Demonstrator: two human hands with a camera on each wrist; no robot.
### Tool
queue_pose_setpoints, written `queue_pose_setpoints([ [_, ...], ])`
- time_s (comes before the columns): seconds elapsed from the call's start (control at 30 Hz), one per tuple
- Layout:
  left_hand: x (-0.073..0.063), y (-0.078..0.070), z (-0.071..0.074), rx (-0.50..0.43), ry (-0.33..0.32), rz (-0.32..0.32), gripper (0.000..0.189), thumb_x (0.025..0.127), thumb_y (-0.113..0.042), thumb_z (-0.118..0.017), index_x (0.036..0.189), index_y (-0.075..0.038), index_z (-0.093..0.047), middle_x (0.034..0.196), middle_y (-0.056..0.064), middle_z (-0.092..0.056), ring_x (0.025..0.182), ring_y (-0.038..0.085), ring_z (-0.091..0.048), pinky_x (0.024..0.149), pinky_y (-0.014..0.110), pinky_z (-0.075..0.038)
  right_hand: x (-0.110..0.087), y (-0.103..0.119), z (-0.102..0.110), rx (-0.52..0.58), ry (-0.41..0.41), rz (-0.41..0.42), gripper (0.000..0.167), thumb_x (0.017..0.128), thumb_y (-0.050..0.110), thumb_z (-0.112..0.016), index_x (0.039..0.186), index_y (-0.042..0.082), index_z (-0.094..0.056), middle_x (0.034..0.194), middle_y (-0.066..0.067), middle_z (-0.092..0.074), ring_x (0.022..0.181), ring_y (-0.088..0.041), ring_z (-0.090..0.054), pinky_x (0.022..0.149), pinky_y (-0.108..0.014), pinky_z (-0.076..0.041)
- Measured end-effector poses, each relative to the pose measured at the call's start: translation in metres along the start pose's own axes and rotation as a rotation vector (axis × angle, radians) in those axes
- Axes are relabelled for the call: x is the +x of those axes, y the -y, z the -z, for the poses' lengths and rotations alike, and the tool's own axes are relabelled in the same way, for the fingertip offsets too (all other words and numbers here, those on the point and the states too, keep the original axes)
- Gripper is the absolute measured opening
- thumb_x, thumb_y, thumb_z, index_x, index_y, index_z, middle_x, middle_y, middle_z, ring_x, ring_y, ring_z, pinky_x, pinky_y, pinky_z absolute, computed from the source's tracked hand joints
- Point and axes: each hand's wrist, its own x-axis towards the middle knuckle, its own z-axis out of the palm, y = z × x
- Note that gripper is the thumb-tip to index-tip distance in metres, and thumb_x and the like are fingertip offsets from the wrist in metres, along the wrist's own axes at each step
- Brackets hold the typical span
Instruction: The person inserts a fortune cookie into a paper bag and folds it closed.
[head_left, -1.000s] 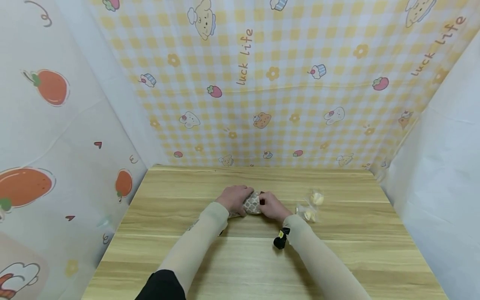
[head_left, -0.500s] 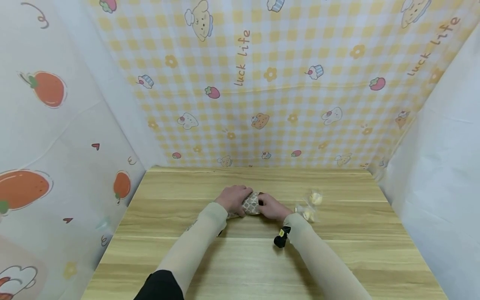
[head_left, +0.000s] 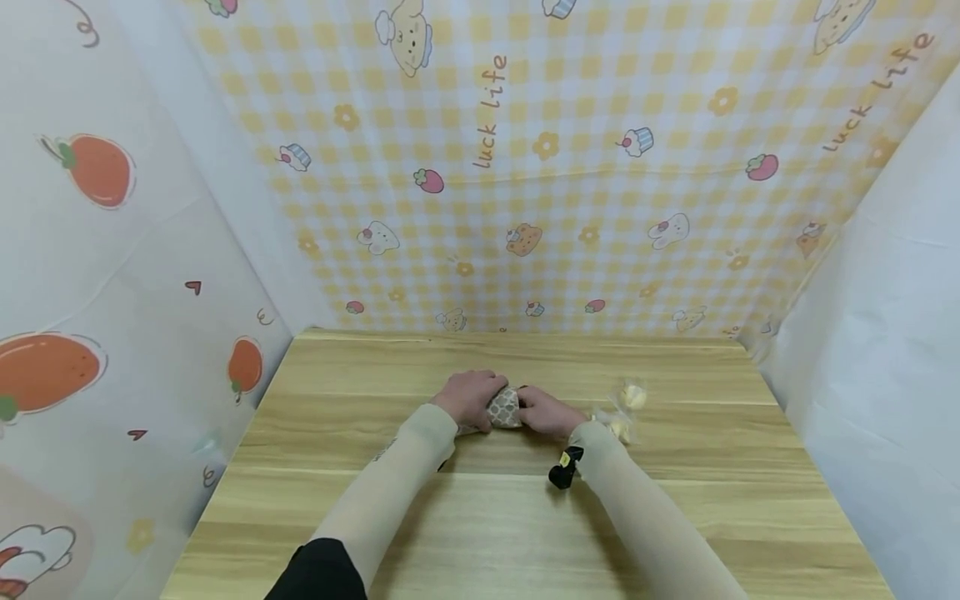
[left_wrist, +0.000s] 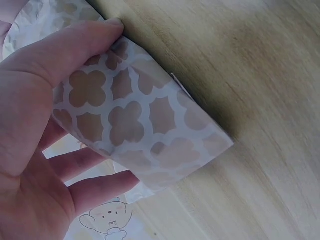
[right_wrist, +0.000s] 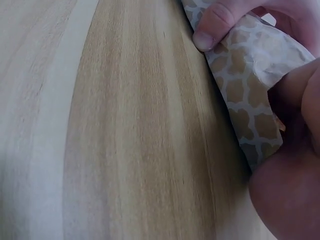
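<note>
A small paper bag [head_left: 504, 408] with a brown-and-white lattice pattern lies on the wooden table between the two hands. My left hand [head_left: 469, 398] grips it across the middle. In the left wrist view, the thumb presses the patterned paper [left_wrist: 125, 120] from above while the other fingers pass beneath it. My right hand [head_left: 550, 412] is at the bag's right end. The right wrist view has the right fingers [right_wrist: 295, 90] reaching into the bag's mouth, their tips hidden inside. I cannot tell whether they hold anything.
Two small clear packets with pale yellow contents, an upper one [head_left: 633, 395] and a lower one [head_left: 619, 429], lie just right of my right hand. A black wrist device [head_left: 564, 468] hangs under the right cuff. A checked cloth backdrop [head_left: 570, 208] rises behind the table.
My right fingers have gone deeper over the bag's mouth; the dark gap that showed between them a second ago is now covered. My left hand keeps its grip in place.
</note>
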Motion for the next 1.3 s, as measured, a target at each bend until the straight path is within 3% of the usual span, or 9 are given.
queue_pose_setpoints([
  [0.17, 0.0004, 0.0001, 0.0005, -0.001, -0.006, -0.001, 0.065, 0.072, -0.026, -0.097, 0.126, -0.021, -0.063, 0.119, 0.001, -0.068, 0.104, 0.021, -0.066, 0.086, 0.044, -0.059, -0.0004, 0.0037, -0.0014, -0.011, 0.041, -0.034, 0.024, 0.096, 0.001, -0.056, 0.119, 0.003, -0.064, 0.106, -0.005, -0.063, 0.092, -0.016, -0.058, 0.086, -0.034, -0.049],
  [0.5, 0.0012, 0.0043, -0.004, -0.026, -0.026, 0.013, 0.065, 0.071, -0.027, -0.097, 0.126, -0.02, -0.063, 0.116, 0.0, -0.07, 0.101, 0.02, -0.066, 0.085, 0.042, -0.058, -0.001, 0.0017, -0.0016, 0.02, 0.0, -0.05, 0.032, 0.096, 0.0, -0.057, 0.127, 0.002, -0.063, 0.117, -0.008, -0.066, 0.101, -0.018, -0.061, 0.094, -0.037, -0.051],
  [0.8, 0.0008, 0.0049, -0.0059, -0.015, -0.021, 0.006, 0.064, 0.071, -0.028, -0.097, 0.125, -0.021, -0.063, 0.118, -0.001, -0.07, 0.104, 0.02, -0.067, 0.089, 0.042, -0.058, -0.0031, 0.0061, 0.0001, 0.01, 0.064, -0.074, 0.042, 0.094, -0.004, -0.05, 0.133, 0.004, -0.061, 0.123, -0.005, -0.064, 0.108, -0.017, -0.058, 0.1, -0.037, -0.047],
  [1.13, -0.002, 0.0015, -0.0026, -0.012, -0.021, -0.005, 0.064, 0.071, -0.03, -0.096, 0.125, -0.021, -0.063, 0.116, -0.001, -0.07, 0.102, 0.02, -0.067, 0.088, 0.042, -0.058, -0.0021, 0.0052, 0.0017, 0.031, 0.085, -0.023, 0.041, 0.088, -0.009, -0.05, 0.122, 0.005, -0.067, 0.111, -0.003, -0.067, 0.096, -0.016, -0.059, 0.091, -0.032, -0.049],
  [1.3, -0.004, 0.0016, -0.0013, -0.007, -0.008, -0.007, 0.064, 0.071, -0.032, -0.095, 0.125, -0.02, -0.063, 0.116, -0.001, -0.07, 0.1, 0.019, -0.065, 0.087, 0.04, -0.058, -0.0001, 0.0044, 0.0021, 0.044, 0.094, -0.02, 0.041, 0.09, -0.009, -0.05, 0.124, 0.006, -0.069, 0.113, -0.002, -0.068, 0.098, -0.015, -0.059, 0.093, -0.032, -0.049],
])
